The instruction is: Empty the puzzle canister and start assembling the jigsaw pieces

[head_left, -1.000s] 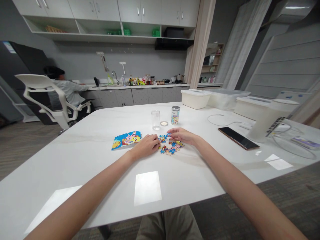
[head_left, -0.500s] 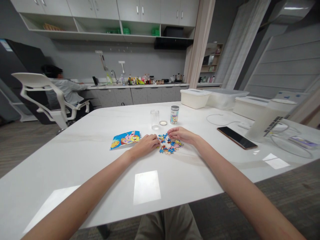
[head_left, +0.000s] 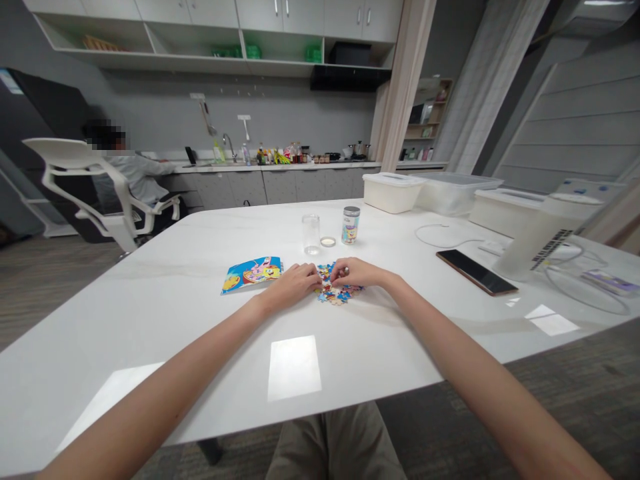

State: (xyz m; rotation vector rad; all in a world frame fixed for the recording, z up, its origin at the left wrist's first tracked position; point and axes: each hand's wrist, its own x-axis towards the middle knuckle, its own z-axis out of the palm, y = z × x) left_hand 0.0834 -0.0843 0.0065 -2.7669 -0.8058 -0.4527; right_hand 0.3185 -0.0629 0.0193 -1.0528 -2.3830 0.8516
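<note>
A small heap of colourful jigsaw pieces (head_left: pixel 334 293) lies on the white table (head_left: pixel 200 333). My left hand (head_left: pixel 294 281) rests at the heap's left edge with its fingers curled down onto the pieces. My right hand (head_left: pixel 354 272) lies over the heap's far side, fingers bent and pinched close to the left hand's fingertips. What either hand holds is too small to make out. A blue cartoon picture card (head_left: pixel 253 273) lies flat just left of my left hand.
Behind the heap stand a clear glass tube (head_left: pixel 311 234), a small round lid (head_left: pixel 328 241) and a printed tube (head_left: pixel 351 225). A dark phone (head_left: pixel 476 272), a white cable, white bins (head_left: pixel 392 192) and a white appliance (head_left: pixel 535 237) sit right. A person sits at the counter far left.
Both hands have drawn together over the puzzle pieces: the right hand moved left and nearer, and the heap looks more bunched. The camera tilted slightly.
</note>
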